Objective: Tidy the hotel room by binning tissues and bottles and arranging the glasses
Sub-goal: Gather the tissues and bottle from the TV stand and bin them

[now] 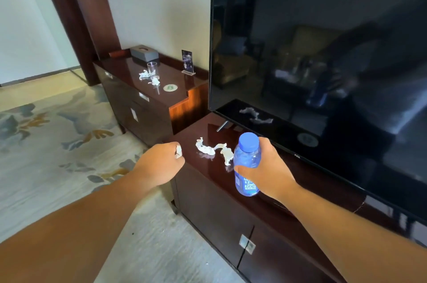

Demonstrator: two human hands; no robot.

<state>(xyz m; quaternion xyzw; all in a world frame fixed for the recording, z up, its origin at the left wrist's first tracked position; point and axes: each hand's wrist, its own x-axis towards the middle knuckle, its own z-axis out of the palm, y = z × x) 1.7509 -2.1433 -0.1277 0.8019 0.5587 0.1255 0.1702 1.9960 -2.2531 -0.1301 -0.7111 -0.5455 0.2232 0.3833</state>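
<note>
My right hand (265, 167) grips a blue plastic bottle (246, 162) with a blue cap, held above the dark TV cabinet (208, 201). My left hand (159, 162) is closed on a crumpled white tissue (178, 151) at the cabinet's left end. Two more crumpled tissues (204, 147) (226, 152) lie on the cabinet top between my hands. On the farther, higher cabinet (138, 102) stands a clear glass (152, 70), with two crumpled tissues (144, 74) (155, 81) beside it.
A large black TV (323, 63) stands on the near cabinet, close behind my right hand. The far cabinet also carries a grey tissue box (144, 52), a card stand (187, 62) and a round coaster (170, 87). Patterned carpet (57, 139) lies to the left.
</note>
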